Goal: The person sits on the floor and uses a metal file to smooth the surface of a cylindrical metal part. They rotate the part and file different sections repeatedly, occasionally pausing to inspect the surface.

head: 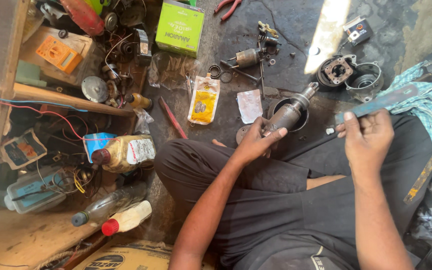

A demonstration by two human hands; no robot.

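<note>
Nearest to us, in the lower middle of the frame, we see our own legs in dark trousers point(276, 200), folded on the floor. Above them our left hand point(256, 142) is closed around the lower end of a grey motor armature point(288, 112). The fingers wrap its body and the thumb lies along it. The long axis of this armature runs from the hand up and to the right in the picture, and its narrow shaft end point(310, 90) points away from us, toward the upper right. It seems to stand in, or just over, a dark round housing point(303, 122) on the floor; we cannot tell if they touch.

To the right of it, our right hand point(368, 137) is closed on a flat bluish blade point(378, 102), held between thumb and fingers. The blade lies almost level, its free end toward the right edge of the frame. The right hand is apart from the armature, at about the same height in the picture. So the armature lies to the left of the blade, and the left hand is the nearer one, already on it.

Farther away on the floor point(286, 30) we see a yellow sachet point(204, 100), two round end covers point(351, 75) at the upper right, a small motor part point(246, 57), a green box point(180, 27) and red pliers point(228, 7) at the top.
</note>
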